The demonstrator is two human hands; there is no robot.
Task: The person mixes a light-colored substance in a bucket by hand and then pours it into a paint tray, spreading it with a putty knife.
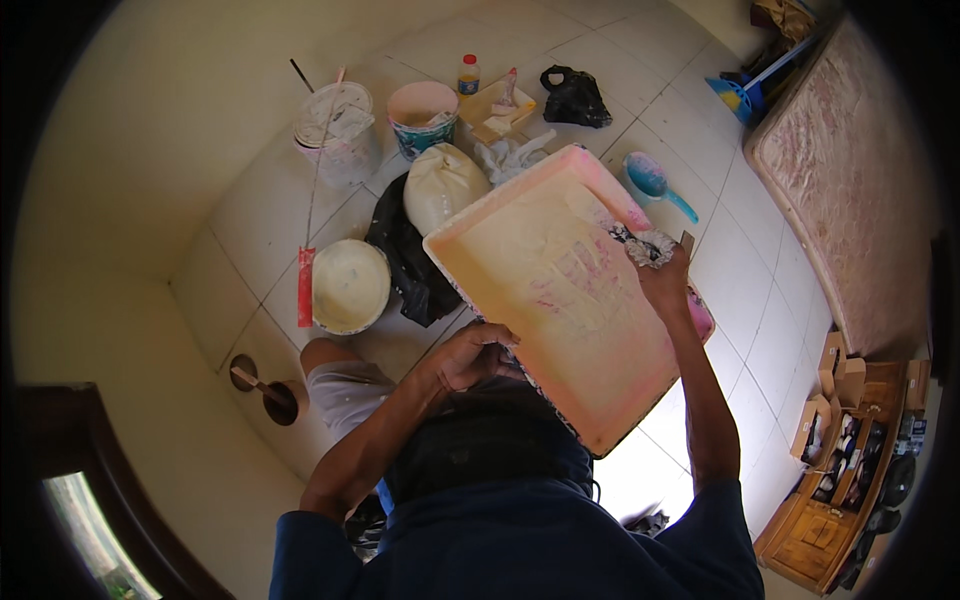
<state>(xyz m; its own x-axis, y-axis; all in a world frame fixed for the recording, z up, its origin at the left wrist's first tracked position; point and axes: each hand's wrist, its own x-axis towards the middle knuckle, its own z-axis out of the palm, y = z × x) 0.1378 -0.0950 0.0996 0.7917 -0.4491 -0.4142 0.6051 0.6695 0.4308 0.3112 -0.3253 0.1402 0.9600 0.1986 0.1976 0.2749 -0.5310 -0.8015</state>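
A large rectangular paint tray [570, 330] is held tilted over my lap, its cream inside smeared with pinkish streaks. My left hand [478, 357] grips its lower left edge, thumb on top and fingers partly hidden under the rim. My right hand [664, 280] is closed at the tray's right side, around a paint-crusted tool [650, 247] with a whitish ruffled part and a dark end that touches the tray surface. A short brown piece sticks up beside that hand. What kind of tool it is cannot be made out.
Beyond the tray stand paint buckets [420, 108], a white tub [350, 287], a tied cream bag [445, 185], a blue scoop [650, 178] and a black plastic bag [575, 97]. A red-headed pole [306, 285] leans left. A mattress [850, 190] and wooden cabinet [815, 530] are right.
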